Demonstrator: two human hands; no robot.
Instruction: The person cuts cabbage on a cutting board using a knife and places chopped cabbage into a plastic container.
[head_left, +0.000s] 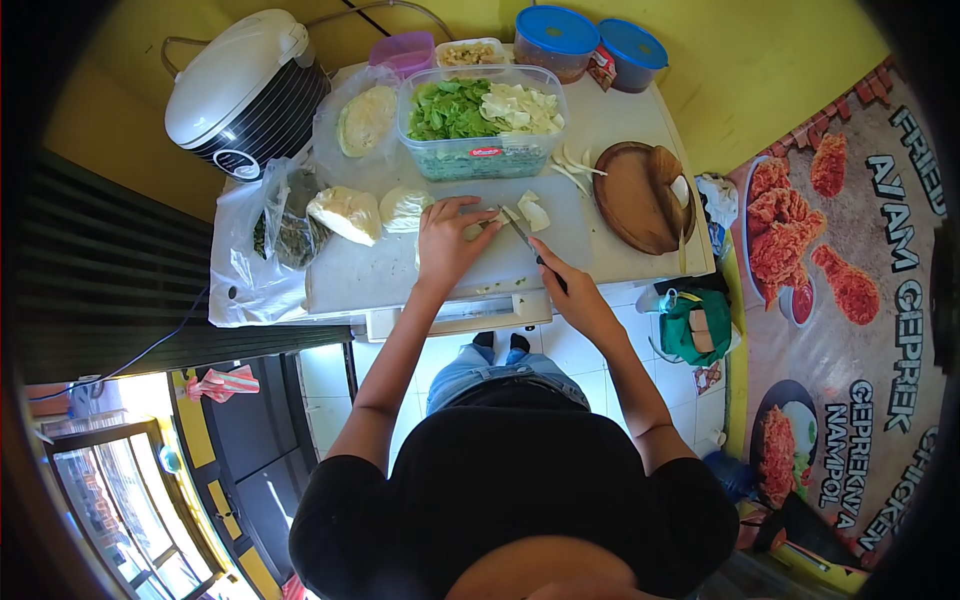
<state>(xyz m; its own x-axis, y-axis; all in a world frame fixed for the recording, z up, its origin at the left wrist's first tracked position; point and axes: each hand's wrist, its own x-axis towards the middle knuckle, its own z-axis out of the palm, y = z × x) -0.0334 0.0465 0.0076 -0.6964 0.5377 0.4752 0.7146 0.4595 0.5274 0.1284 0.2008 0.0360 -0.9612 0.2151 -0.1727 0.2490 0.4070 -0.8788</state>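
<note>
My right hand point(571, 284) is wrapped round the black handle of a knife point(522, 237), whose blade points away to the upper left over a pale cutting board point(530, 262). My left hand point(452, 238) presses a piece of cabbage point(472, 231) on the board, fingertips close to the blade. Cut cabbage bits point(533, 210) lie just right of the knife tip. Left of my left hand sit a cabbage chunk point(405, 210) and a cabbage half point(346, 214). Behind the board stands a clear plastic tub point(437, 160) with green leaves and chopped cabbage in it.
A rice cooker point(240, 90) stands back left, near bagged cabbage point(366, 121) and a plastic bag of dark contents point(290, 225). A wooden mortar point(628, 205) with a pestle is at the right. Blue-lidded containers point(556, 35) and a purple container point(402, 56) line the back.
</note>
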